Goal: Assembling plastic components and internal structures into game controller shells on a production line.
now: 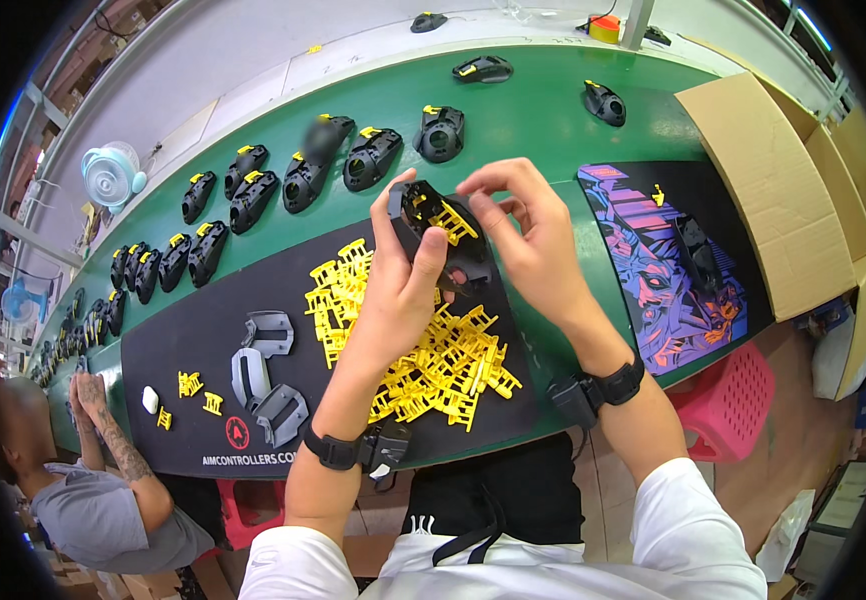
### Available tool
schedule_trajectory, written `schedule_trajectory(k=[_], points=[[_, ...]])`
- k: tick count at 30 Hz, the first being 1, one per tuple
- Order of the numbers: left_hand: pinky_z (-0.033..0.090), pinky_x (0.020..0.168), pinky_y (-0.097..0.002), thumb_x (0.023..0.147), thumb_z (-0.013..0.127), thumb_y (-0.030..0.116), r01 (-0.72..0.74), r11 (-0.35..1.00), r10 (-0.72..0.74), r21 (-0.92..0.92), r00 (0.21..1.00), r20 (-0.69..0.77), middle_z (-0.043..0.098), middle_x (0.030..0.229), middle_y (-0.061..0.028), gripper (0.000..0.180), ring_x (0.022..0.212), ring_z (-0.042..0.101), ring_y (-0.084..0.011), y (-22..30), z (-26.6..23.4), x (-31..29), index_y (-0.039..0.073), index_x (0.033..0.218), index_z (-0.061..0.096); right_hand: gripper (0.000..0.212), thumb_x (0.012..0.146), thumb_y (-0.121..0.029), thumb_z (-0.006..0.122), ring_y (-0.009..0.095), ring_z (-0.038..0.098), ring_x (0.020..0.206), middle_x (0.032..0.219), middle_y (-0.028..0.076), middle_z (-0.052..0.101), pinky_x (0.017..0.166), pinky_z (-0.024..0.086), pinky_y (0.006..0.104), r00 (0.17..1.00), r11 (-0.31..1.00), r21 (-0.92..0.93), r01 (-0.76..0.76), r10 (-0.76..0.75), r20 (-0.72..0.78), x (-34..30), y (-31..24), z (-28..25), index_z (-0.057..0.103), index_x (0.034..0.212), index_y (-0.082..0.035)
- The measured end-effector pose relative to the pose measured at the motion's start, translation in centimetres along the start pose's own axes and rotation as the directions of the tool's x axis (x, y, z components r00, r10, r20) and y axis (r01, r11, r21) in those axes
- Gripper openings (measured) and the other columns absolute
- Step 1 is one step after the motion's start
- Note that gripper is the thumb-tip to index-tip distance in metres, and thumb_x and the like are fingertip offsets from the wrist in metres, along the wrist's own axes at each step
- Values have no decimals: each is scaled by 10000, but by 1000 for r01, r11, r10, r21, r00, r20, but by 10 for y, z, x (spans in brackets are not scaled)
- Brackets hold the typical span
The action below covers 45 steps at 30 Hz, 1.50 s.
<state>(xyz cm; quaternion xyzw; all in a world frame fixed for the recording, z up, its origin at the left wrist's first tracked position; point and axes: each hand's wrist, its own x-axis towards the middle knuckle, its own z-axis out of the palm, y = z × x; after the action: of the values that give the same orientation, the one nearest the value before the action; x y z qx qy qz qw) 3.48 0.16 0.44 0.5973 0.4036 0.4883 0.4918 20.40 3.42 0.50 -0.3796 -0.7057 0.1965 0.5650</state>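
Observation:
My left hand (403, 275) grips a black mouse shell (411, 222), tilted so its hollow inside shows, above the dark mat. Inside the shell sits a yellow plastic bracket (453, 222). At the shell's right edge my right hand (528, 225) is curled, with thumb and index fingertips close together. Whatever those fingertips hold is too small or hidden to make out. A heap of yellow plastic brackets (443, 365) lies below the shell on the black mat (193, 330). Grey curved shell parts (251, 378) rest left of the heap.
Rows of black mouse shells with yellow parts (373, 158) line the green table (543, 120). On the right lie a patterned mouse pad (643, 250), with a dark part on it, and an open cardboard box (763, 200). A pink stool (728, 405) stands below. Another person (113, 500) works at the left.

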Motion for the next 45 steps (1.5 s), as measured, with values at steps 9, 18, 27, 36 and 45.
schedule_trajectory(k=[9, 18, 27, 36, 45], points=[[556, 679, -271, 1057, 326, 574, 12, 994, -10, -109, 1000, 25, 534, 1325, -132, 700, 972, 649, -152, -9, -6, 8, 68, 1537, 264, 156, 945, -131, 677, 30, 510, 812, 903, -55, 524, 713, 441, 199, 843, 763, 458, -456, 206, 497, 4, 18, -9, 622, 1075, -65], [532, 612, -258, 1039, 342, 616, 219, 933, -200, -285, 975, 95, 624, 1208, -86, 689, 906, 657, -127, 5, -12, 8, 71, 1452, 429, 163, 874, -112, 756, 45, 512, 752, 972, -3, 540, 640, 420, 195, 934, 911, 319, -260, 153, 324, -4, 10, -1, 668, 997, -54], [420, 336, -293, 1022, 334, 604, 561, 608, -358, -561, 825, 437, 655, 746, -109, 648, 440, 577, -208, 0, -46, 8, 22, 1112, 605, 331, 688, -219, 878, 255, 574, 962, 922, 13, 667, 866, 519, 372, 865, 942, 99, 319, -332, 376, -2, -23, -6, 705, 941, -96], [555, 625, -445, 952, 388, 452, 586, 430, -473, -687, 794, 381, 699, 865, -126, 513, 694, 671, -264, 3, -52, 13, 18, 1013, 656, 304, 745, -254, 850, 264, 568, 960, 912, 46, 668, 827, 512, 377, 880, 973, 167, 161, -218, 422, -5, -29, -4, 673, 881, -47], [538, 840, -409, 975, 491, 384, 441, 870, -392, -220, 889, 236, 706, 1129, -64, 464, 988, 678, -183, 55, -88, 108, 78, 1300, 616, 389, 910, -149, 675, 361, 532, 1185, 1243, 162, 600, 1023, 439, 434, 971, 982, 89, 165, -178, 160, 6, -10, -15, 583, 1273, -45]])
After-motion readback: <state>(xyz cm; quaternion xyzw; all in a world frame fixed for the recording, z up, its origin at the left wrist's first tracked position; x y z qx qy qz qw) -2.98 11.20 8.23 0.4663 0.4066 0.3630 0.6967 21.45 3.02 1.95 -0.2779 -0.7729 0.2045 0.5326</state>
